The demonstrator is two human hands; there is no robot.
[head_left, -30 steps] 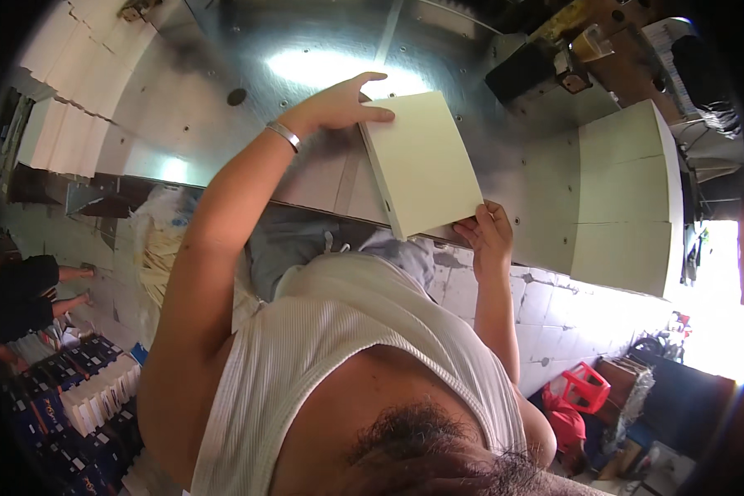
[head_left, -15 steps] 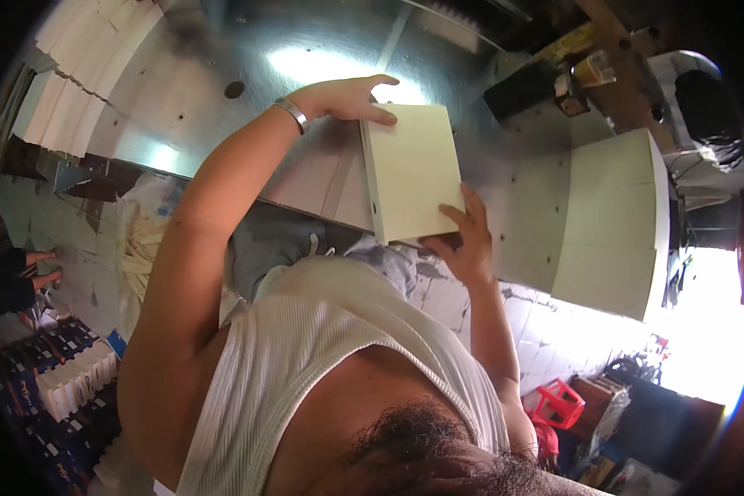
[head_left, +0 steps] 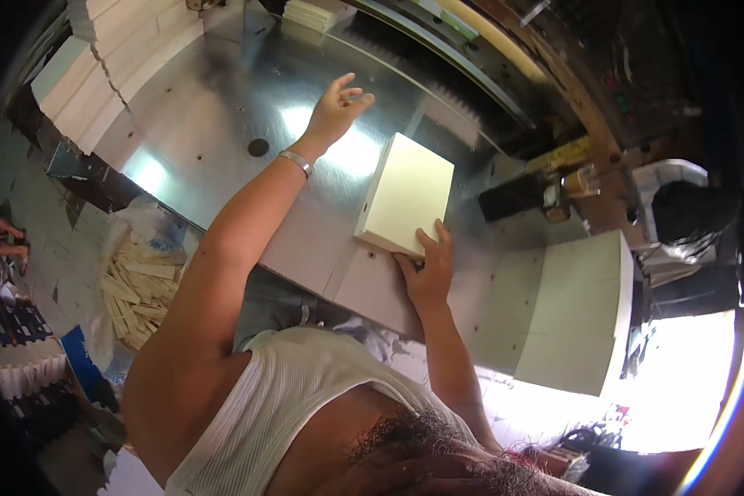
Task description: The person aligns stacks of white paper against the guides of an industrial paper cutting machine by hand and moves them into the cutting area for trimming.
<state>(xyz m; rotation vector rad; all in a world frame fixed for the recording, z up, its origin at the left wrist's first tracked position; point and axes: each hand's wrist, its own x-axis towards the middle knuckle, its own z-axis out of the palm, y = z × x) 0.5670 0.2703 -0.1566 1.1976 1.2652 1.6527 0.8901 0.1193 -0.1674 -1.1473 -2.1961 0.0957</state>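
A thick cream-coloured block of paper [head_left: 410, 194], like an unbound book, rests on the shiny metal table [head_left: 223, 178]. My right hand [head_left: 430, 269] grips its near right corner, thumb at the near edge and fingers on the top face. Over the table to the left of the block's far end is my left hand [head_left: 339, 109]. Its fingers are apart and hold nothing, and a metal bracelet [head_left: 298, 163] circles that wrist.
Tall paper stacks [head_left: 574, 310] stand at the table's right, with more stacks [head_left: 112, 70] at the far left. A dark machine bar [head_left: 504, 70] crosses the back, and a black block [head_left: 514, 198] lies right of the paper. A bag of paper offcuts [head_left: 140, 289] sits below the left edge.
My left hand has let go of the paper block and moved away to its left. The block now lies farther onto the table, with my right hand still at its near corner.
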